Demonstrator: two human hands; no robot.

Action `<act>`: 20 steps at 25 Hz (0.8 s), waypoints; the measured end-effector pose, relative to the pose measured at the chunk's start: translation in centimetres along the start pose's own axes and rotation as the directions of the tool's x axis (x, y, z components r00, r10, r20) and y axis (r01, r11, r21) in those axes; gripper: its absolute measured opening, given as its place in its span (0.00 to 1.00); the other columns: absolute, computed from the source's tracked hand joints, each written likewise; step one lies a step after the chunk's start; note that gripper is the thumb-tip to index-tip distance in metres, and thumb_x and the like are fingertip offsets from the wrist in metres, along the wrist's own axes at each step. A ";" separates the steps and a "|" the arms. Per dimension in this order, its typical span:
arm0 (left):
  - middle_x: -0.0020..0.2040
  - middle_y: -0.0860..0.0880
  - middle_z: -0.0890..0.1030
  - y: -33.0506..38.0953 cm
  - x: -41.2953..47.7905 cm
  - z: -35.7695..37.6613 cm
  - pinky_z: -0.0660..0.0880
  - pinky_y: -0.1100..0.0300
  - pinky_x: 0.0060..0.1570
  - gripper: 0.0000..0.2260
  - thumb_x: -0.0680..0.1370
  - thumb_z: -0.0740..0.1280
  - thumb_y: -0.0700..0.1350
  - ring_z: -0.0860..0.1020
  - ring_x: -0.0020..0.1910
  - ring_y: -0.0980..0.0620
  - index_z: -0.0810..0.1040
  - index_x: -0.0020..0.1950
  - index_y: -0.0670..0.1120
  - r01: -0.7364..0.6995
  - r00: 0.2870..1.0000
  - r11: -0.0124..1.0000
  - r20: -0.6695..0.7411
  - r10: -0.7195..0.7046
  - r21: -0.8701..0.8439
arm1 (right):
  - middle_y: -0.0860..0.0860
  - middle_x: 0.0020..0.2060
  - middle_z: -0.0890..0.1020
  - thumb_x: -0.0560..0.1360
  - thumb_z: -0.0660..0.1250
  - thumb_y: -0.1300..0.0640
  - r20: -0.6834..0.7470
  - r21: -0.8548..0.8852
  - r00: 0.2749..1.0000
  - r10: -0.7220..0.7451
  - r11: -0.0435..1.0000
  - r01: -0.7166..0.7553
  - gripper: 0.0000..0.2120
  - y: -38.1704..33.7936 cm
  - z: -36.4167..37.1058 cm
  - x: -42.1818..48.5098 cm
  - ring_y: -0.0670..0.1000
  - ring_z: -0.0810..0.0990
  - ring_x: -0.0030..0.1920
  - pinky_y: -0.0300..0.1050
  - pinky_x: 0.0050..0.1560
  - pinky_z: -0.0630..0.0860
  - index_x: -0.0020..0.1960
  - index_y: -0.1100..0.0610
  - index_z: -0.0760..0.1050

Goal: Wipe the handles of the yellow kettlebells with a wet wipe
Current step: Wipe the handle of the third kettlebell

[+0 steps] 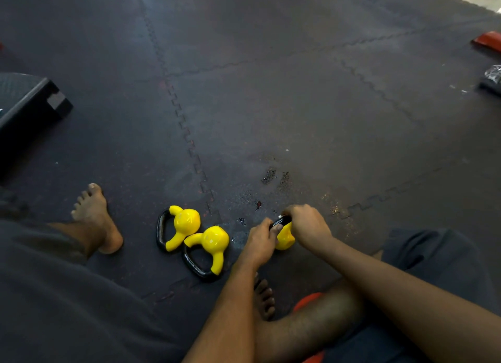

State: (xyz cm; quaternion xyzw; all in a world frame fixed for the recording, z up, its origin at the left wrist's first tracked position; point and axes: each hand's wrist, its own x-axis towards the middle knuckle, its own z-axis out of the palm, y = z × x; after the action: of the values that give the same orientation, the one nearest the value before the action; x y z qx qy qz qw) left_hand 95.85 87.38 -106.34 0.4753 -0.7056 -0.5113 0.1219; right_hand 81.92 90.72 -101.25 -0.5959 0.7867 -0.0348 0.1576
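Three yellow kettlebells with black handles sit on the dark rubber floor. Two lie on their sides: one [184,224] at the left and one [214,240] just right of it, touching. The third kettlebell [284,239] stands upright between my hands. My left hand [261,243] pinches the left end of its black handle [280,222]. My right hand [306,226] is closed over the right part of the handle, and a small white bit of wipe [280,216] peeks out by its fingers. Most of the wipe is hidden.
A black step platform [29,102] stands at the left. My bare feet [95,216] and legs rest on the mat near the kettlebells. Red and black gear [488,41] lies at the far right edge. Wet spots [271,175] mark the floor ahead.
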 end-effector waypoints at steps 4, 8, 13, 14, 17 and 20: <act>0.43 0.42 0.81 0.1 -0.1 0.2 0.71 0.49 0.43 0.13 0.82 0.59 0.52 0.77 0.44 0.44 0.73 0.48 0.43 -0.010 1.000 0.999 0.003 0.010 0.037 | 0.52 0.45 0.82 0.70 0.61 0.63 0.006 -0.021 0.998 -0.068 0.997 0.068 0.12 0.3 0.1 -0.4 0.56 0.81 0.47 0.53 0.43 0.79 0.49 0.54 0.79; 0.43 0.43 0.81 0.2 0.0 0.2 0.72 0.51 0.41 0.12 0.82 0.59 0.53 0.78 0.42 0.46 0.73 0.48 0.45 0.006 1.000 1.000 0.004 -0.006 0.020 | 0.56 0.49 0.84 0.71 0.60 0.64 -0.030 0.082 0.987 0.156 0.985 -0.154 0.19 1.5 -0.3 -0.2 0.60 0.82 0.52 0.52 0.49 0.79 0.58 0.52 0.80; 0.46 0.42 0.81 0.2 -0.4 -0.1 0.68 0.52 0.40 0.10 0.83 0.59 0.49 0.77 0.46 0.44 0.75 0.52 0.44 -0.014 1.000 1.000 -0.013 0.014 -0.018 | 0.51 0.70 0.73 0.76 0.60 0.61 -0.101 0.100 0.994 -0.031 0.994 0.041 0.21 -2.0 0.5 -2.7 0.53 0.68 0.72 0.50 0.67 0.70 0.68 0.54 0.74; 0.47 0.43 0.80 0.2 -0.5 -0.1 0.67 0.54 0.40 0.10 0.83 0.59 0.49 0.77 0.46 0.45 0.75 0.54 0.44 -0.019 1.000 0.999 -0.014 0.018 -0.026 | 0.51 0.70 0.73 0.76 0.61 0.60 -0.086 0.084 0.994 -0.071 0.993 0.078 0.20 -2.4 0.4 -3.2 0.52 0.67 0.73 0.50 0.67 0.70 0.68 0.54 0.74; 0.44 0.44 0.81 0.3 -0.3 0.1 0.69 0.53 0.39 0.12 0.82 0.59 0.52 0.76 0.42 0.48 0.74 0.50 0.44 -0.011 1.000 1.000 0.003 0.011 -0.013 | 0.53 0.61 0.80 0.73 0.61 0.60 -0.057 0.082 0.997 0.049 0.996 -0.045 0.19 -0.9 0.0 -1.8 0.57 0.77 0.62 0.52 0.57 0.77 0.63 0.52 0.78; 0.41 0.45 0.82 -0.1 -0.2 0.2 0.68 0.58 0.36 0.13 0.82 0.58 0.53 0.76 0.38 0.51 0.74 0.48 0.46 0.005 1.000 1.000 -0.021 -0.005 -0.019 | 0.59 0.52 0.83 0.73 0.60 0.62 -0.041 0.204 0.942 0.333 0.926 -0.318 0.22 1.4 0.5 -0.2 0.62 0.81 0.54 0.51 0.51 0.77 0.65 0.49 0.77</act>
State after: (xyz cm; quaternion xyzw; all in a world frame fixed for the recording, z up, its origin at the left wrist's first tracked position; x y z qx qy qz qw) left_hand 95.87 87.69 -106.50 0.4811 -0.6983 -0.5132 0.1325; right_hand 80.84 91.42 -102.00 -0.4369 0.8728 -0.1074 0.1890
